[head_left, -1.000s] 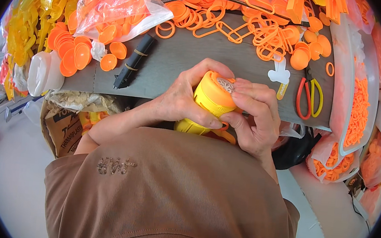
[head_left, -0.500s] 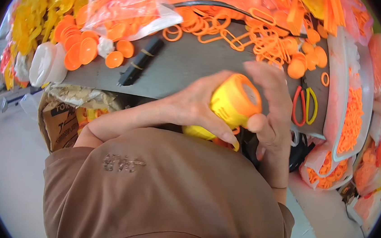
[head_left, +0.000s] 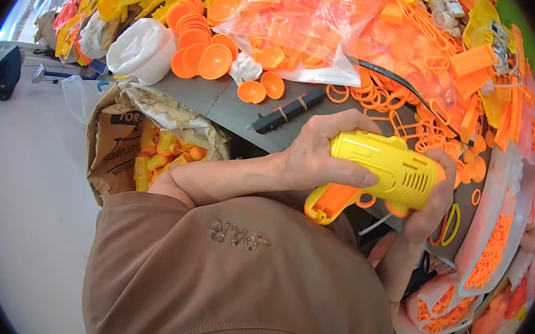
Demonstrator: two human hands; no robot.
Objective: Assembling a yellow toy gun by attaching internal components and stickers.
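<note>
A yellow-and-orange gun-shaped toy (head_left: 379,167) is held sideways just above the near edge of the table. Slots mark the side of its yellow shell, and the handle's lower end shows an orange, hollow inside. Gripping the rear of the body is my left hand (head_left: 320,149), its thumb pressed along the side. At the slotted front end, my right hand (head_left: 435,204) curls its fingers around the orange rim; part of those fingers is behind the toy. A small orange ring (head_left: 366,200) shows below the body, near the trigger area.
A paper sack (head_left: 116,154) of similar toys stands at left. On the table (head_left: 216,102) lie orange cups (head_left: 215,62), a black banded bundle (head_left: 288,110), orange loops (head_left: 432,135) and scissors (head_left: 452,224). A bin of small orange parts (head_left: 489,253) stands at right.
The view has swung left, bringing the sack's contents into sight. The toy has turned from end-on to side-on, and my right hand has closed onto its front end.
</note>
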